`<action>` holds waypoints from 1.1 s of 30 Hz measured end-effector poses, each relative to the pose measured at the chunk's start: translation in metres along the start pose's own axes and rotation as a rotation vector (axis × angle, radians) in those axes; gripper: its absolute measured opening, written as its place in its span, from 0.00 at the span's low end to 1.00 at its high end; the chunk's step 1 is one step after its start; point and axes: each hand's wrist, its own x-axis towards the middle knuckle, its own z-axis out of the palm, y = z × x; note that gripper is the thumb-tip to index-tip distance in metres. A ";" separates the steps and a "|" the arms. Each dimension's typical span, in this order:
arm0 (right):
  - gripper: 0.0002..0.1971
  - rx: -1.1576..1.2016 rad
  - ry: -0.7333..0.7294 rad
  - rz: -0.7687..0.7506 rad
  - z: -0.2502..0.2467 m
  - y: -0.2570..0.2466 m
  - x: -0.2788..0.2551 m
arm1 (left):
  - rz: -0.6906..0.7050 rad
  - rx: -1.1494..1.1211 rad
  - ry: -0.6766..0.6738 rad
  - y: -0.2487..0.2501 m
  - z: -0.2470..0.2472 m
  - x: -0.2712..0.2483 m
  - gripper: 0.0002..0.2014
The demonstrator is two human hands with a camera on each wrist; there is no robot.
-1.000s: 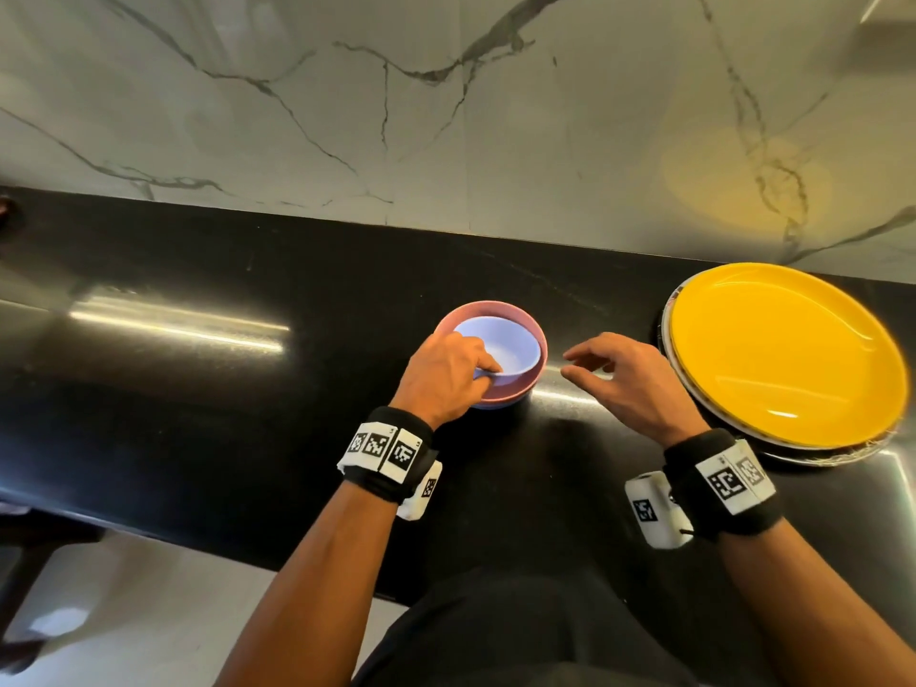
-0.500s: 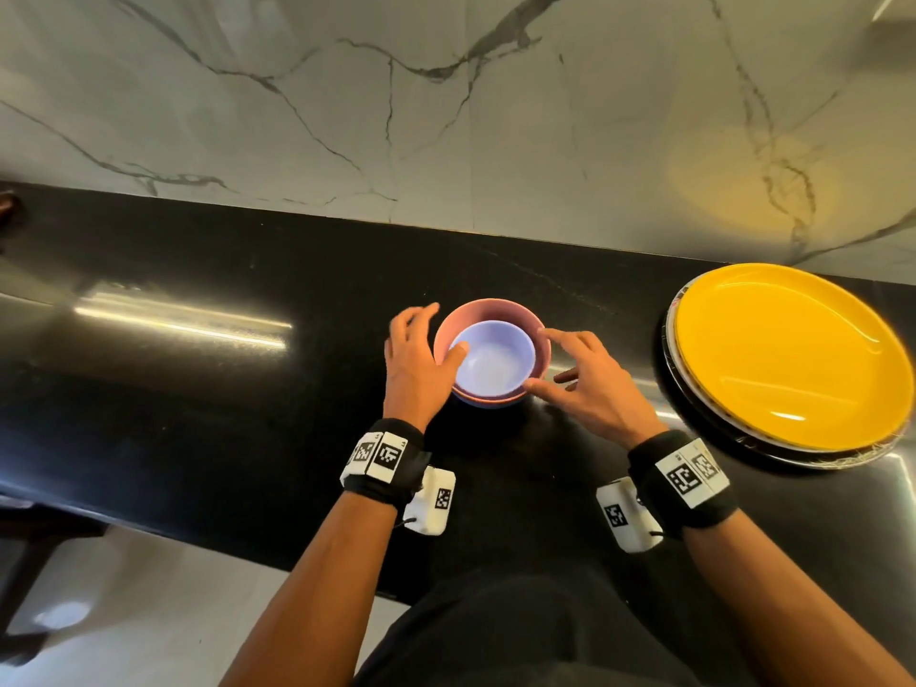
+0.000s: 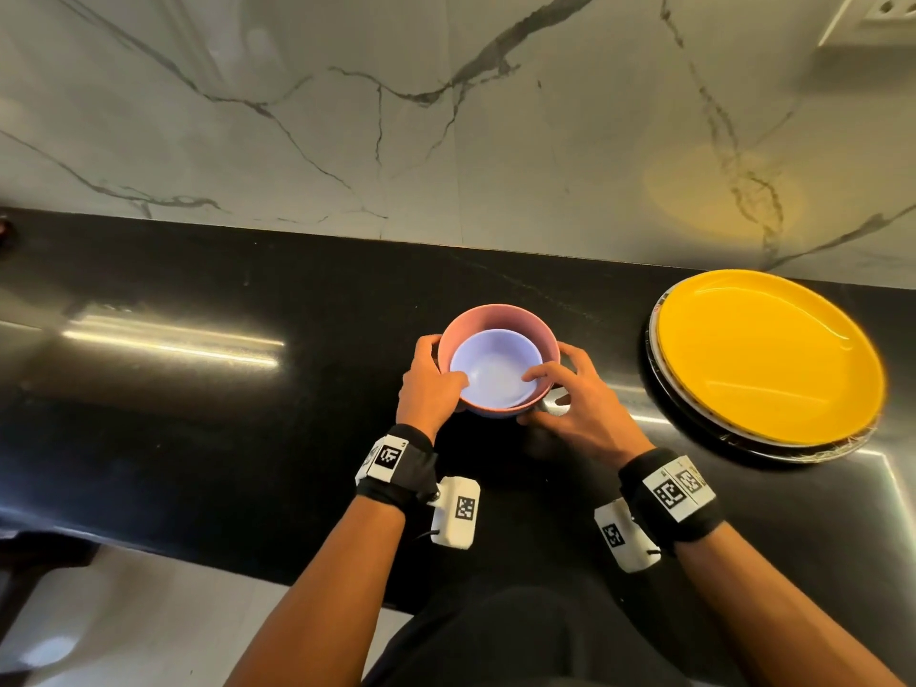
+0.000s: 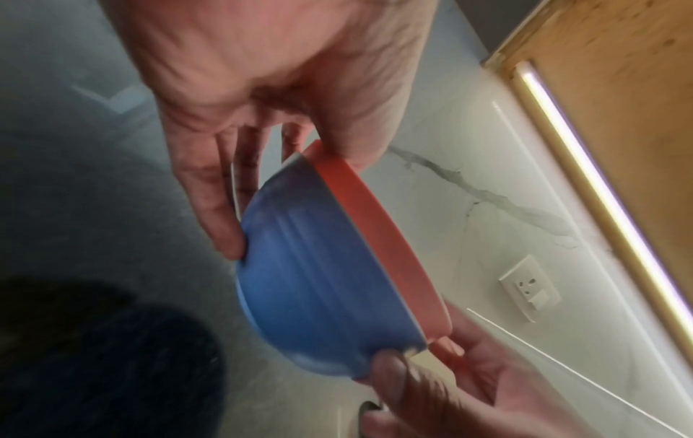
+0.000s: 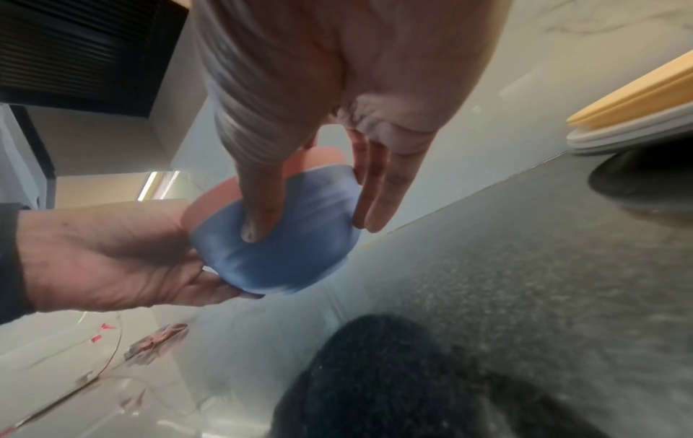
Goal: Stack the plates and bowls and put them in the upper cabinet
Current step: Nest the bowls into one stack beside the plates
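A stack of three nested bowls, a small lavender bowl (image 3: 495,376) inside a pink bowl (image 3: 495,315) inside a blue bowl (image 4: 319,284), is held just above the black counter (image 3: 223,428). My left hand (image 3: 429,384) grips its left side, thumb over the rim and fingers (image 4: 221,225) on the blue wall. My right hand (image 3: 570,404) grips the right side, with fingers under the blue bowl (image 5: 300,260). At the right, a stack of plates topped by a yellow plate (image 3: 768,359) sits on the counter.
A marble backsplash (image 3: 446,141) rises behind the counter, with a wall socket (image 3: 887,12) at the upper right. A wooden cabinet underside with a light strip (image 4: 600,177) is overhead. The counter's front edge runs just before my body.
My left hand let go of the lavender bowl after setting it inside. Both hands then closed on the sides of the stack and raised it off the counter.
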 end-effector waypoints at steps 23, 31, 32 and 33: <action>0.24 0.105 0.311 0.301 -0.081 0.095 -0.217 | 0.509 0.236 -0.488 0.055 0.171 -0.105 0.28; 0.21 0.016 0.434 0.409 -0.152 0.174 -0.309 | 0.466 0.184 -0.807 0.085 0.275 -0.168 0.31; 0.21 0.020 0.466 0.425 -0.161 0.185 -0.319 | 0.462 0.212 -0.816 0.089 0.288 -0.175 0.31; 0.21 0.035 0.498 0.432 -0.168 0.194 -0.327 | 0.463 0.239 -0.814 0.092 0.296 -0.179 0.32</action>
